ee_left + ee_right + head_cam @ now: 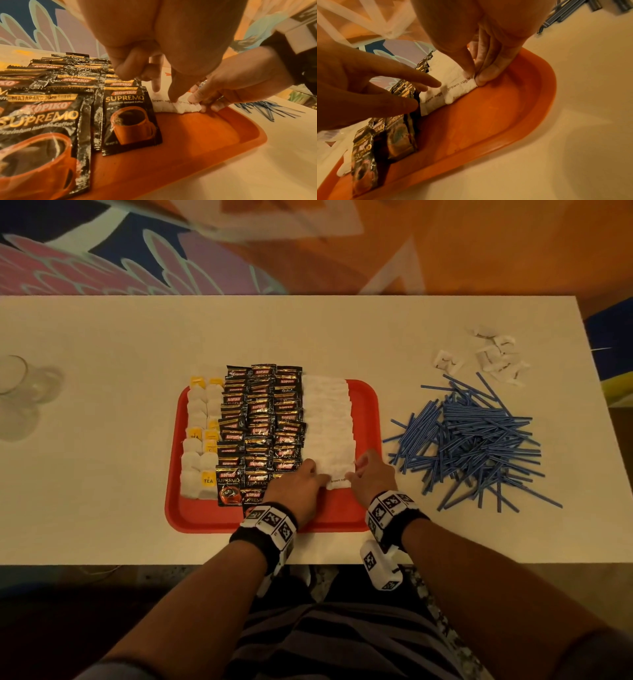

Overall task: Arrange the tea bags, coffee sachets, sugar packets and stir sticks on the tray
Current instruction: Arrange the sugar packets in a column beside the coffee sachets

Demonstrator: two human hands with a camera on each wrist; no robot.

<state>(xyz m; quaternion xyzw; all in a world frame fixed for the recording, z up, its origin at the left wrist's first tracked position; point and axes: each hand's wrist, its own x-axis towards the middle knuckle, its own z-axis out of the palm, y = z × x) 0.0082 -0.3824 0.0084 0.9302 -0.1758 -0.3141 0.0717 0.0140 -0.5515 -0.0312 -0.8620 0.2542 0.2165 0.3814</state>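
A red tray [367, 405] holds three groups: tea bags [198, 440] on the left, black coffee sachets [260, 422] in the middle, and a column of white sugar packets [329, 419] on the right. My right hand [359, 470] pinches the right end of the nearest sugar packet [458, 88] between thumb and fingers [485, 75]. My left hand [310, 470] touches that packet's left part with straight fingers [435, 83]. Blue stir sticks [479, 440] lie in a loose pile on the table right of the tray.
Several loose white packets [493, 357] lie at the back right of the white table [102, 491]. A clear glass [17, 381] stands at the far left edge. The tray's near strip [197, 135] and right strip are bare.
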